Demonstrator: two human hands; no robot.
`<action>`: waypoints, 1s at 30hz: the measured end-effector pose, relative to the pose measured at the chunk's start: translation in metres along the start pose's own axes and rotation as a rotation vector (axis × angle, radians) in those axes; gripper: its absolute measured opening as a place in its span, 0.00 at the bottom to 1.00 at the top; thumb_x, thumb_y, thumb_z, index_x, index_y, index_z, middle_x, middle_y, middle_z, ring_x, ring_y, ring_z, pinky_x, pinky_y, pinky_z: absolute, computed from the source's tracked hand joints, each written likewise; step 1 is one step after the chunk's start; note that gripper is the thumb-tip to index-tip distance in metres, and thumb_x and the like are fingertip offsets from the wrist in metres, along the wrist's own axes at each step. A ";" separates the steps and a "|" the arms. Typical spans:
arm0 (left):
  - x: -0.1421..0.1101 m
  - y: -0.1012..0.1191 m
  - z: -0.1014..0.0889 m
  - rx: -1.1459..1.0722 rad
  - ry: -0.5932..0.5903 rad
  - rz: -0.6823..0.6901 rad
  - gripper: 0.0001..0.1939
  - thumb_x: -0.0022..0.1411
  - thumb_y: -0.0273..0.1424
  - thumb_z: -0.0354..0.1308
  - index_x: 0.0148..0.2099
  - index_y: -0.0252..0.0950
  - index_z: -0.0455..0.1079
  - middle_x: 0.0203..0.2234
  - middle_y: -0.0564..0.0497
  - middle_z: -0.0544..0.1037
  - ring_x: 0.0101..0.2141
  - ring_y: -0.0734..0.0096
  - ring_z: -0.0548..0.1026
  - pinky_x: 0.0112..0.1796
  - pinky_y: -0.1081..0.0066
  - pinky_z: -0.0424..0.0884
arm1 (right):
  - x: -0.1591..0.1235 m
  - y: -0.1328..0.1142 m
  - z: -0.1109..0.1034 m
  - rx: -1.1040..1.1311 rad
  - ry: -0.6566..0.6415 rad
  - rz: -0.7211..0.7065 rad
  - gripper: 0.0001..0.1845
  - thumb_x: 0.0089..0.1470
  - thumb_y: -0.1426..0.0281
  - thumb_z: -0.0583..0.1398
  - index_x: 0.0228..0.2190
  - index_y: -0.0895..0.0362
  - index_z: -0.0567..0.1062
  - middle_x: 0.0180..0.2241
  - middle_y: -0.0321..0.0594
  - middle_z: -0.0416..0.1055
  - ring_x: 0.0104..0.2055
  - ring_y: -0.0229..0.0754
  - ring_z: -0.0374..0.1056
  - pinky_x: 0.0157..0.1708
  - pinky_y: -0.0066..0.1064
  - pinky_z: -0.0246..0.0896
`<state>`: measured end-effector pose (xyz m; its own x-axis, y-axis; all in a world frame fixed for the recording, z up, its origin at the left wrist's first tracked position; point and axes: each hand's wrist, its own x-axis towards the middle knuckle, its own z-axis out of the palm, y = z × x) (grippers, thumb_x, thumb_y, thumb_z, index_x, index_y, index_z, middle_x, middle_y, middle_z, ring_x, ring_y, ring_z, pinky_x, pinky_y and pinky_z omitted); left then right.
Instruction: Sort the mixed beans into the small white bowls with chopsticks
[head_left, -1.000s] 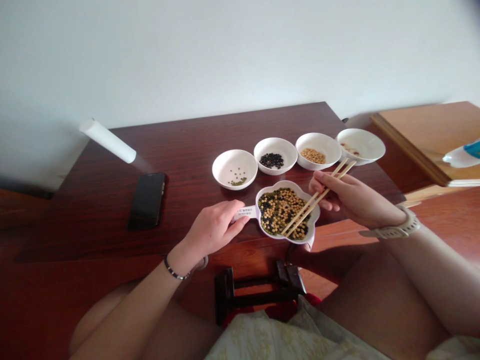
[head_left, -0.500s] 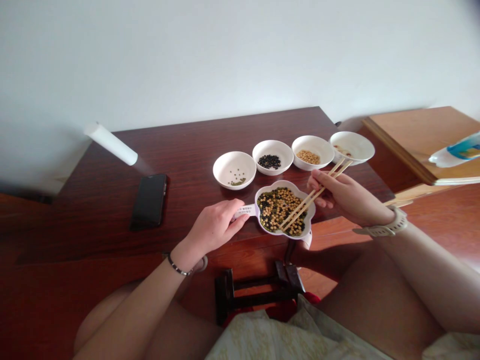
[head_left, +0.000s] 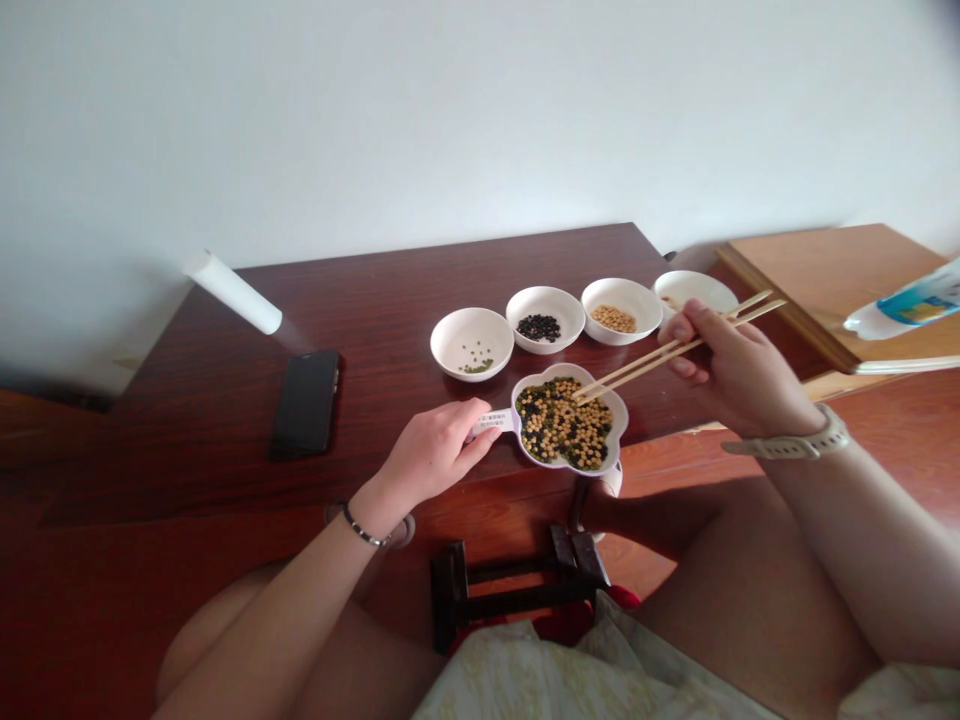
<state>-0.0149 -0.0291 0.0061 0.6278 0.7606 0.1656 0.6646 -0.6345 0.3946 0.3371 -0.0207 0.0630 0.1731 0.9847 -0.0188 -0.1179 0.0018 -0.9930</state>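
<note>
My left hand (head_left: 431, 455) grips the paper-labelled handle of a white flower-shaped dish (head_left: 607, 405), which is full of mixed soybeans and black and green beans. My right hand (head_left: 731, 365) holds wooden chopsticks (head_left: 660, 352), their tips over the dish's upper edge. Whether they pinch a bean, I cannot tell. Behind the dish stand white bowls: one with a few mung beans (head_left: 471, 343), one with black beans (head_left: 545, 320), one with soybeans (head_left: 621, 310). A fourth white bowl (head_left: 690, 288) sits partly hidden behind my right hand.
A black smartphone (head_left: 306, 405) lies on the dark wooden table (head_left: 375, 300), left of the bowls. A white tube (head_left: 232, 292) sticks out past the far left edge. A plastic bottle (head_left: 904, 308) rests on a light wooden surface (head_left: 810, 270) at right. A dark wooden stool (head_left: 517, 580) stands below.
My right hand has moved up and to the right, drawing the chopstick tips from the middle of the dish to its upper edge. The left hand still holds the handle.
</note>
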 end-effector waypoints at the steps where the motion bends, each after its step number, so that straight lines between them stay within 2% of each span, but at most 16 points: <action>1: 0.000 0.000 0.000 -0.005 0.001 0.001 0.13 0.78 0.40 0.48 0.48 0.38 0.69 0.34 0.51 0.77 0.33 0.67 0.75 0.34 0.69 0.66 | 0.004 -0.002 -0.005 0.013 0.042 -0.030 0.19 0.65 0.60 0.64 0.27 0.57 0.69 0.27 0.36 0.62 0.23 0.31 0.57 0.17 0.26 0.44; 3: 0.000 0.000 0.001 -0.009 0.009 0.004 0.13 0.78 0.40 0.48 0.48 0.38 0.69 0.34 0.51 0.78 0.33 0.67 0.75 0.35 0.69 0.66 | 0.014 -0.005 -0.016 0.029 0.139 -0.112 0.18 0.65 0.61 0.64 0.26 0.57 0.69 0.27 0.37 0.64 0.23 0.31 0.59 0.16 0.25 0.43; 7: 0.000 0.000 0.001 0.004 0.026 0.010 0.13 0.78 0.40 0.48 0.48 0.39 0.68 0.34 0.51 0.78 0.33 0.67 0.76 0.34 0.70 0.65 | 0.035 -0.006 -0.043 0.117 0.367 -0.279 0.18 0.65 0.67 0.63 0.24 0.58 0.70 0.27 0.38 0.65 0.21 0.31 0.61 0.16 0.24 0.47; 11: 0.000 -0.001 0.001 0.017 0.037 0.011 0.13 0.77 0.41 0.49 0.45 0.39 0.68 0.32 0.51 0.77 0.32 0.67 0.75 0.32 0.70 0.64 | 0.044 -0.005 -0.058 0.093 0.451 -0.293 0.17 0.66 0.66 0.61 0.25 0.58 0.72 0.27 0.37 0.67 0.21 0.33 0.64 0.16 0.25 0.51; 14: 0.000 0.000 0.001 0.016 0.029 0.011 0.12 0.78 0.41 0.49 0.46 0.39 0.67 0.32 0.51 0.77 0.32 0.67 0.76 0.32 0.69 0.63 | 0.038 -0.007 -0.055 0.077 0.414 -0.283 0.16 0.66 0.66 0.61 0.26 0.58 0.72 0.27 0.38 0.68 0.21 0.33 0.65 0.17 0.26 0.51; 18: 0.000 0.000 0.001 0.010 0.027 0.007 0.12 0.77 0.40 0.49 0.46 0.38 0.68 0.33 0.51 0.78 0.32 0.66 0.76 0.33 0.69 0.64 | 0.015 -0.015 -0.037 -0.017 0.307 -0.299 0.18 0.66 0.64 0.61 0.25 0.58 0.73 0.26 0.39 0.68 0.19 0.32 0.64 0.15 0.27 0.47; 20: 0.000 0.000 0.002 0.006 0.029 0.007 0.12 0.77 0.40 0.49 0.46 0.38 0.68 0.34 0.50 0.78 0.33 0.66 0.76 0.33 0.69 0.64 | 0.002 -0.018 -0.025 -0.098 0.257 -0.290 0.20 0.67 0.60 0.62 0.26 0.58 0.73 0.28 0.40 0.70 0.20 0.32 0.65 0.17 0.27 0.52; 24: 0.001 0.000 0.001 0.009 0.027 0.012 0.13 0.78 0.40 0.49 0.47 0.38 0.68 0.34 0.50 0.79 0.33 0.66 0.77 0.33 0.69 0.65 | -0.018 -0.018 -0.003 -0.353 0.085 -0.213 0.22 0.69 0.55 0.59 0.28 0.57 0.73 0.23 0.38 0.67 0.20 0.35 0.66 0.19 0.26 0.58; 30: 0.001 0.001 0.000 0.004 0.006 0.004 0.14 0.79 0.41 0.47 0.48 0.38 0.69 0.35 0.50 0.78 0.33 0.67 0.76 0.35 0.68 0.66 | -0.020 -0.011 0.007 -0.495 -0.042 -0.184 0.24 0.67 0.49 0.59 0.29 0.55 0.73 0.23 0.38 0.69 0.22 0.36 0.69 0.21 0.26 0.63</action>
<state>-0.0138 -0.0290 0.0061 0.6278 0.7591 0.1721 0.6640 -0.6377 0.3904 0.3279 -0.0387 0.0749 0.1066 0.9821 0.1553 0.3887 0.1026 -0.9157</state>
